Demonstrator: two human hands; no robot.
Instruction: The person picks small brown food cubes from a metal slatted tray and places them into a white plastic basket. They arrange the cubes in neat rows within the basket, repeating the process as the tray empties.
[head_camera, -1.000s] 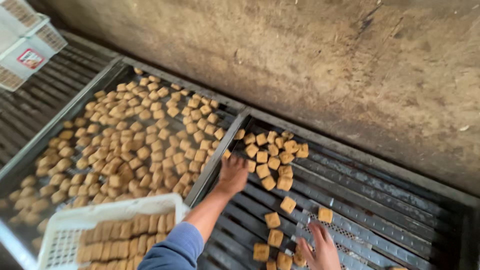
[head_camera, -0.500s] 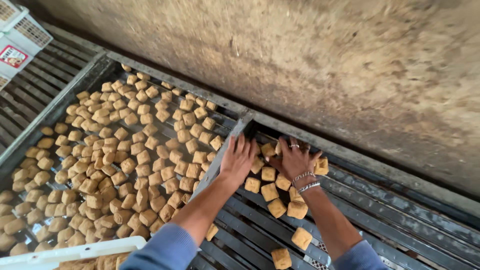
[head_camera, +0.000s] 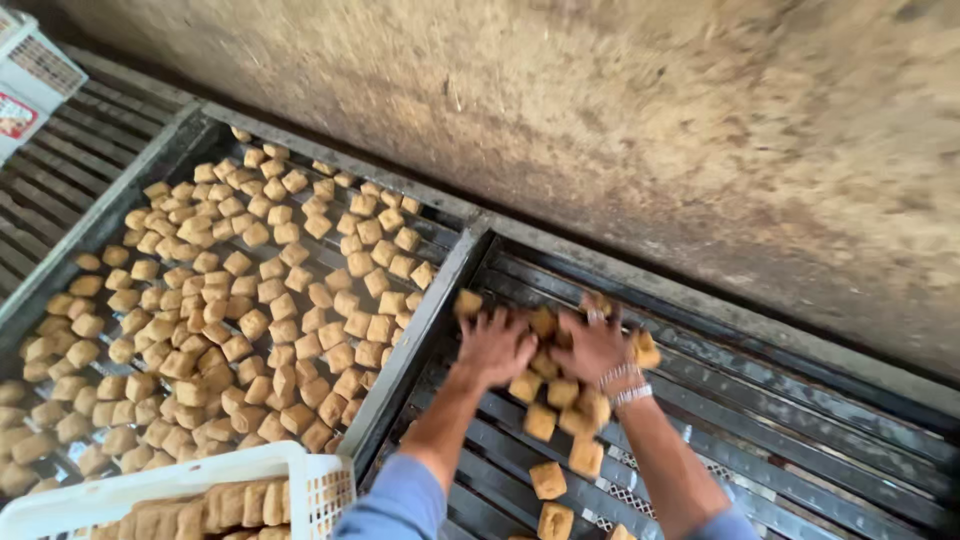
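Note:
My left hand (head_camera: 495, 345) and my right hand (head_camera: 592, 345) lie palm down, fingers spread, on a small heap of golden-brown fried cubes (head_camera: 545, 420) in the right slatted metal rack (head_camera: 780, 440). Both press on the cubes at the rack's far left end, beside the metal divider (head_camera: 420, 340). A bracelet circles my right wrist. The left rack (head_camera: 110, 215) is spread with several rows of the same brown cubes (head_camera: 250, 300). Neither hand grips anything.
A white plastic basket (head_camera: 180, 495) holding more cubes sits at the bottom left. A rough stained wall (head_camera: 650, 120) runs behind the racks. Another white crate (head_camera: 30, 70) stands at the far left on dark slats.
My right hand came up from the near edge to join the left on the heap. Both hands moved over the cubes, spreading them. The view shifted right and the basket slid lower.

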